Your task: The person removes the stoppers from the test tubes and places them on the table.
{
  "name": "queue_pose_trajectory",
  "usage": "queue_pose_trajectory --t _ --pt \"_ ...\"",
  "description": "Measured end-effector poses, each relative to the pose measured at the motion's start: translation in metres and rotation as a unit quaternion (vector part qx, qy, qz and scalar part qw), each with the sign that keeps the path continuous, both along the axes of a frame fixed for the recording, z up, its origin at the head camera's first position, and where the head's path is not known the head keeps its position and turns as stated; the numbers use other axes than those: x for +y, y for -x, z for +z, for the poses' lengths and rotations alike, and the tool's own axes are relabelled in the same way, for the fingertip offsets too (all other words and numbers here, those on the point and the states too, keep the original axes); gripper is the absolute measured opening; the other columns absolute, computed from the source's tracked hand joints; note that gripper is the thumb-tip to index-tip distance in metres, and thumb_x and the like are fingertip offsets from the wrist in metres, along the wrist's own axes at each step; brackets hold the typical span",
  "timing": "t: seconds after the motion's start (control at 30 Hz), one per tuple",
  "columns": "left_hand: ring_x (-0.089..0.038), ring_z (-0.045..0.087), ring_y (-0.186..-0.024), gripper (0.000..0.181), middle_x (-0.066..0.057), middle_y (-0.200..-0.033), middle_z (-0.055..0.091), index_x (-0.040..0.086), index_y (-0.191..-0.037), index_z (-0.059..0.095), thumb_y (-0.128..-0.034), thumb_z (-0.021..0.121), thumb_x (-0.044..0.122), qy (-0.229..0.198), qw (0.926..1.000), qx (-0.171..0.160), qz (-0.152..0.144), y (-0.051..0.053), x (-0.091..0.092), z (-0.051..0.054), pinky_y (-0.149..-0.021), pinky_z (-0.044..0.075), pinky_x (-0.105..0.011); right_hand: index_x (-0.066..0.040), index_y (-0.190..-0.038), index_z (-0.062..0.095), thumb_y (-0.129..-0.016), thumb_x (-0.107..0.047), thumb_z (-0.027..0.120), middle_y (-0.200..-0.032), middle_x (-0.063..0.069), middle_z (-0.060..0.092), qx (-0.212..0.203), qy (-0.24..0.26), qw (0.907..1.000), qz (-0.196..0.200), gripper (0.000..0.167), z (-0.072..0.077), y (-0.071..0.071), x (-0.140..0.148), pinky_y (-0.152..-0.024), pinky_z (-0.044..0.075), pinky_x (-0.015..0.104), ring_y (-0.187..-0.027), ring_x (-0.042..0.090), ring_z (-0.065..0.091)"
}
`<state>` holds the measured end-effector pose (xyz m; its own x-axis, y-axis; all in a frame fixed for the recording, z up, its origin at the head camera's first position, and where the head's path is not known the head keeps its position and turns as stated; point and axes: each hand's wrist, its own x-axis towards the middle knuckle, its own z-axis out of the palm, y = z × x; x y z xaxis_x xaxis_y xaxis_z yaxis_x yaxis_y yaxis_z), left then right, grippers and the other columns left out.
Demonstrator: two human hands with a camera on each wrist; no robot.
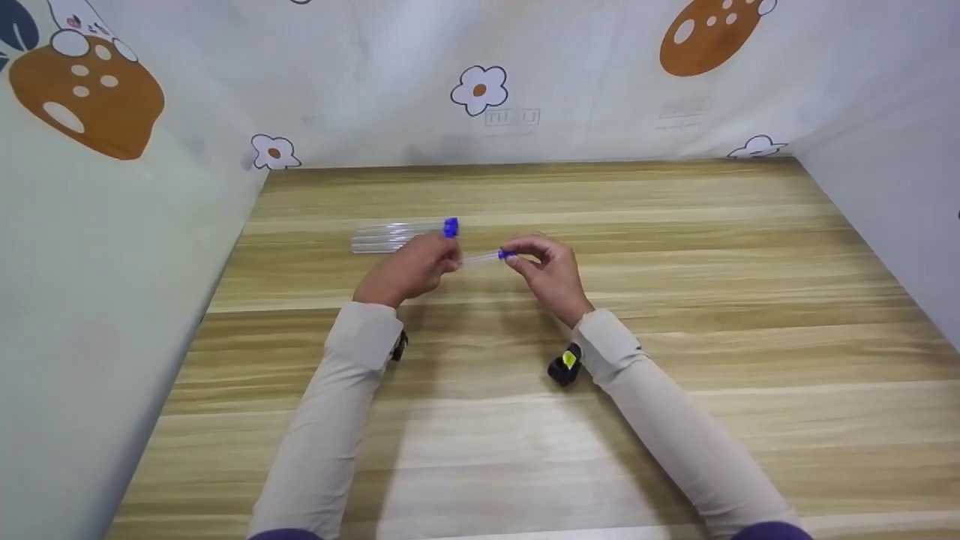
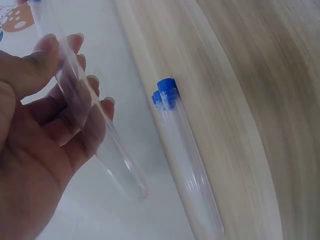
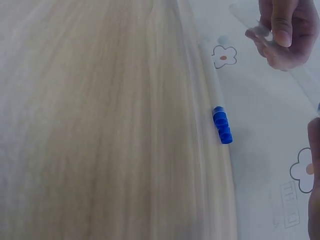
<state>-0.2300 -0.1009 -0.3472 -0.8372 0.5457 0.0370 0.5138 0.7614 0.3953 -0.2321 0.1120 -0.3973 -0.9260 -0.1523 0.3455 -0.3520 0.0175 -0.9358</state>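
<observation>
Between my hands is a clear test tube (image 1: 480,259) with a blue cap (image 1: 503,255). My left hand (image 1: 416,270) pinches its body between thumb and fingers; in the left wrist view the rounded tube end (image 2: 135,187) sticks out past the palm. The right hand (image 1: 553,279) pinches the blue cap with thumb and forefinger. At the right wrist view's edge only part of that hand (image 3: 314,175) shows. Several more capped tubes (image 1: 375,240) lie side by side on the table just behind my left hand, their blue caps (image 1: 451,227) towards the right.
The wood-patterned table (image 1: 712,300) spreads wide around both hands. Pale cloth walls (image 1: 585,90) with flower and fruit prints stand at its back and sides. A black device with a yellow-green mark (image 1: 564,365) is at my right wrist.
</observation>
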Motion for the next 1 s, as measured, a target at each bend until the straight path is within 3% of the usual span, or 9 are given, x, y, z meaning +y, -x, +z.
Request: queue_pose_trajectory --t 0.13,0.33,0.63,1.0 --pt "-0.03 0.059 -0.094 0.015 -0.018 -0.1 0.063 -0.003 -0.1 0.062 -0.095 0.055 0.009 -0.014 0.9997 -0.005 0.021 0.001 0.001 0.0 -0.085 0.049 -0.043 0.012 -0.1 0.065 -0.083 0.011 0.063 -0.1 0.016 0.069 -0.011 0.006 0.9999 0.004 0.017 0.003 0.0 0.0 -0.082 0.054 0.023 -0.087 0.004 0.065" --pt "-0.029 0.059 -0.093 0.014 -0.017 -0.1 0.062 -0.002 -0.101 0.063 -0.0905 0.063 0.008 -0.032 0.9982 0.016 0.047 0.0 0.004 0.0 -0.084 0.049 -0.042 0.014 -0.102 0.063 -0.083 0.009 0.064 -0.098 0.01 0.07 -0.024 0.022 0.9994 0.007 0.02 0.005 0.001 0.002 -0.079 0.054 0.021 -0.085 0.005 0.066" --pt "-0.027 0.059 -0.097 0.015 -0.013 -0.101 0.06 0.002 -0.1 0.064 -0.0883 0.066 0.011 -0.035 0.9922 0.091 0.078 -0.007 0.004 -0.006 -0.086 0.051 -0.039 0.017 -0.106 0.061 -0.087 0.007 0.062 -0.092 0.001 0.07 -0.062 0.071 0.9954 0.02 0.021 0.006 0.002 0.002 -0.081 0.055 0.025 -0.084 0.009 0.068" --pt "-0.027 0.061 -0.091 0.018 -0.012 -0.097 0.06 0.003 -0.101 0.065 -0.0857 0.07 0.012 -0.017 0.9764 0.191 0.099 -0.012 0.004 -0.012 -0.081 0.053 -0.038 0.014 -0.109 0.061 -0.089 0.009 0.057 -0.092 0.001 0.07 -0.117 0.145 0.9825 0.008 0.021 0.009 0.002 0.01 -0.079 0.056 0.025 -0.085 0.012 0.069"
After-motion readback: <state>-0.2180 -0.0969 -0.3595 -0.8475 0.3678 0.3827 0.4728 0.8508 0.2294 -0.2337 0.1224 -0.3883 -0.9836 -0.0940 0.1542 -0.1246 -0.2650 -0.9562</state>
